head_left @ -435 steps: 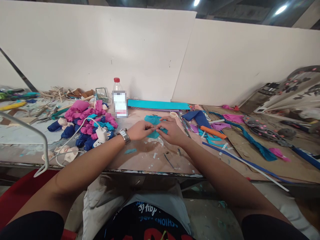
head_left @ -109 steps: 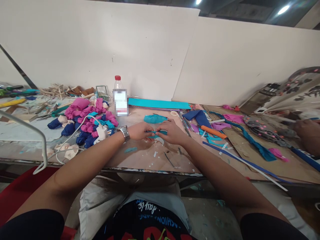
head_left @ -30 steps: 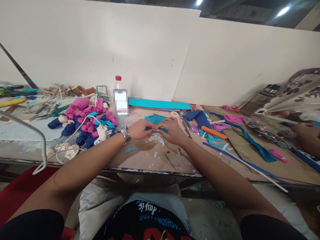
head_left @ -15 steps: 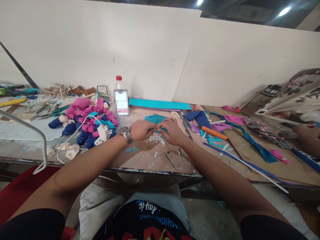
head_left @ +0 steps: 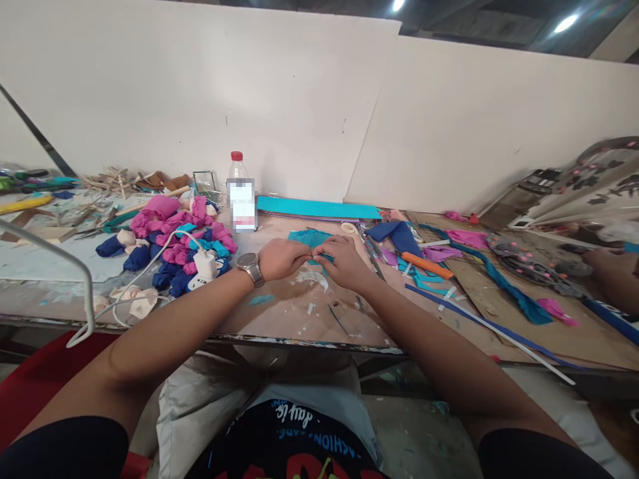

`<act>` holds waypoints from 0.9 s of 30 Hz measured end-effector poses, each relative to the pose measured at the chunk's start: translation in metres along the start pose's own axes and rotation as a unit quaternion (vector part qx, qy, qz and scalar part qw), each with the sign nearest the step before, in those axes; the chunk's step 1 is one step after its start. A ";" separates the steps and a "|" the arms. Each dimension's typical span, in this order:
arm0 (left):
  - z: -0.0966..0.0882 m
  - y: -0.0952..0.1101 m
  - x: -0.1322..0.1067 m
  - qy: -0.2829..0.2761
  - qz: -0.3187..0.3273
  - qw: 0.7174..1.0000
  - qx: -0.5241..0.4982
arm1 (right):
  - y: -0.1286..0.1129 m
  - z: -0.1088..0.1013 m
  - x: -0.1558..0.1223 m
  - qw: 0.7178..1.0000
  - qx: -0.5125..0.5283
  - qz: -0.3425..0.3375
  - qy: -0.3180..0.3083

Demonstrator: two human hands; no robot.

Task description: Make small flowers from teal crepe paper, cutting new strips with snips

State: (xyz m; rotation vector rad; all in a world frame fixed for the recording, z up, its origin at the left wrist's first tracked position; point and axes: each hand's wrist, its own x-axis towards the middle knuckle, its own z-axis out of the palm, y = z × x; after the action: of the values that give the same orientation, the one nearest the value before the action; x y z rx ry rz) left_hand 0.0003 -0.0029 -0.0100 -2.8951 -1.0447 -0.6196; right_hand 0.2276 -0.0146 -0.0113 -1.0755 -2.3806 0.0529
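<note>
Left hand and right hand meet fingertip to fingertip, pinching small teal crepe-paper piece near plastic bottle; best kept taut, pinch tight.

Head camera, forward-down view (close) over worktable.

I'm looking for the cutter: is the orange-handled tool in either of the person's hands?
No: the orange-handled tool lies on the table to the right, while left hand and right hand pinch a teal paper piece.
</note>
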 end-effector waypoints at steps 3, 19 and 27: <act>0.000 0.001 0.000 0.002 -0.002 1.000 -0.003 | -0.003 0.000 -0.001 1.000 -0.007 -0.009 -0.012; -0.004 0.004 0.001 0.010 -0.017 0.999 -0.030 | 0.000 0.000 0.000 0.999 0.005 -0.031 0.026; -0.006 0.002 0.001 -0.003 -0.043 0.995 -0.084 | 0.004 0.000 0.000 1.000 0.007 -0.003 0.008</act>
State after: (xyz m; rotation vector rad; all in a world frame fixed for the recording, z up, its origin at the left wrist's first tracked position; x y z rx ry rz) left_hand 0.0002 -0.0052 -0.0042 -3.0081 -1.1797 -0.7379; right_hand 0.2307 -0.0116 -0.0119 -1.0586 -2.3654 0.0591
